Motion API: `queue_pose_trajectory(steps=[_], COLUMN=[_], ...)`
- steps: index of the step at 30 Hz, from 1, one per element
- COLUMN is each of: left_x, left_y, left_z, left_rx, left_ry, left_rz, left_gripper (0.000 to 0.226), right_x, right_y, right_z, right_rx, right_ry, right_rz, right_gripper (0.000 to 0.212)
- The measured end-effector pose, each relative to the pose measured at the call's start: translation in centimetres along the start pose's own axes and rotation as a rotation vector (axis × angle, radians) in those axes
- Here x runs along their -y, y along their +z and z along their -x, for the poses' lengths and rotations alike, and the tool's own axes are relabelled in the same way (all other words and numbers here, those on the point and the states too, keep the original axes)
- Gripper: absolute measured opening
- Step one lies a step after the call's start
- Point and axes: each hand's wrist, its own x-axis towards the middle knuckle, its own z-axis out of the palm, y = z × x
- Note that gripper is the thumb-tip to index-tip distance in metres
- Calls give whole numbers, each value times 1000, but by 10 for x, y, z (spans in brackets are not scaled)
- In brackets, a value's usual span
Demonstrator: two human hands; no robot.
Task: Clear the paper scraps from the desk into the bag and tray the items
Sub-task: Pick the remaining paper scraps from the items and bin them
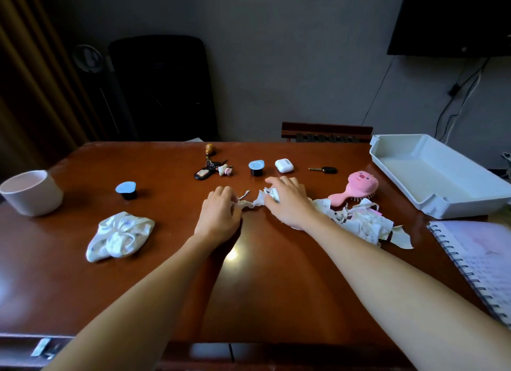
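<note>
Torn paper scraps point(359, 224) lie in a heap right of centre on the brown desk point(262, 282). My right hand point(290, 202) curls over a crumpled wad of scraps at the heap's left end. My left hand point(221, 213) pinches a thin paper strip that runs toward the right hand. A white crumpled bag point(119, 235) lies to the left. The empty white tray point(431, 174) stands at the far right. Beyond my hands lie a key bunch point(211, 168), two blue-lidded capsules point(256, 167) point(126, 190), a white earbud case point(284, 165), a black key point(325, 169) and a pink hairbrush point(356, 188).
A white cup point(33, 192) stands at the left edge. A spiral notebook point(481, 262) lies at the right edge, in front of the tray. A dark chair back point(326, 132) shows behind the desk's far edge.
</note>
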Motion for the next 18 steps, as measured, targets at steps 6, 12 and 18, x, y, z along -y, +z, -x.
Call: queue_pose_trajectory(steps=[6,12,18], left_x=[0,-1,-2], left_y=[1,3,1], left_z=[7,8,12], left_rx=[-44,-24,11], left_ry=[29,50,59], left_rz=[-95,-180,-136], left_gripper=[27,26,35], right_x=[-4,-20,-15], right_y=[-16,-21,-16], right_z=[-1,22,40], right_rx=[-102,-37,170], right_ry=[-50,74,118], right_rz=[55,82,94], right_gripper=[46,58,86])
